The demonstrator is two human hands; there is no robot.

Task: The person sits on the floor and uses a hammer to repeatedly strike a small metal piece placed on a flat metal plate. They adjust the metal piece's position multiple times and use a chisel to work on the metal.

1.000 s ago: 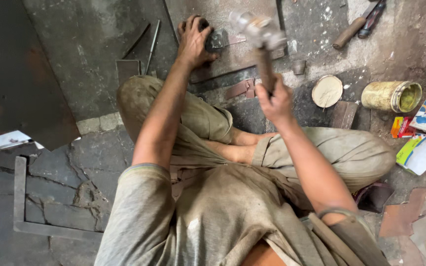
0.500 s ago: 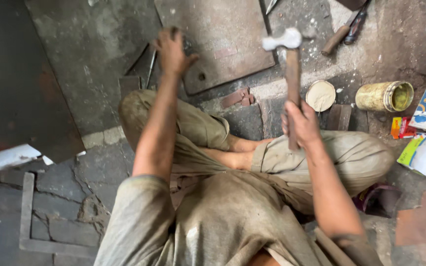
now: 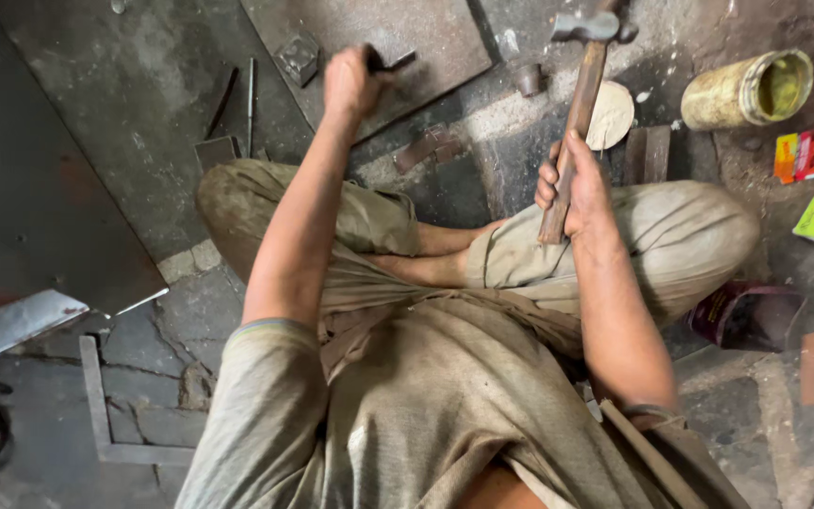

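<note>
Hammer [image 3: 584,85] raised over a punch on the steel plate [image 3: 426,38].
Right hand [image 3: 572,184] is gripping the wooden handle low; left hand [image 3: 350,83] is clamping a dark punch [image 3: 390,62] near the plate's near edge. Keeping the punch upright and fingers below its head should be making the blow land square.

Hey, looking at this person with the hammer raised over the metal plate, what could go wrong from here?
The left hand grips a small dark tool on the metal plate, so a mis-aimed blow from the hammer in the right hand might hit bare fingers. Both hands are ungloved, so flying chips could cut them. The crossed legs lie near the plate and might be struck too.
</note>
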